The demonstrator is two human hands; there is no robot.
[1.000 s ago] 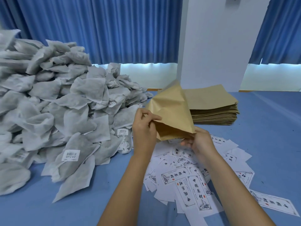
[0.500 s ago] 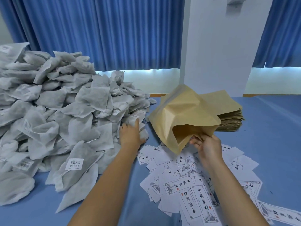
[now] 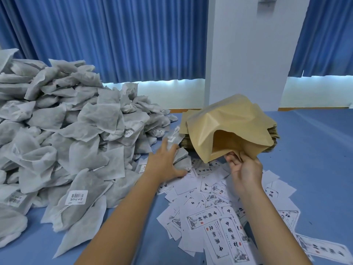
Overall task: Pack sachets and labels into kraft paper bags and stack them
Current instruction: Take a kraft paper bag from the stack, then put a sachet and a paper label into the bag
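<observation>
Two bare hands at a blue desk (image 3: 315,159), one holding an open kraft paper bag (image 3: 229,123), the other grasping a sachet (image 3: 181,156)
The right hand (image 3: 246,169) pinches the bag's lower lip, holding it above the desk with its mouth gaping towards the viewer. Just left of the bag, the left hand (image 3: 164,163) has its fingers (image 3: 168,152) and thumb closed on the grey sachet at the edge of a large sachet pile (image 3: 66,140) spreading further left. White printed labels (image 3: 210,217) lie scattered below the bag; a flat stack of bags (image 3: 272,138) sits directly behind it
</observation>
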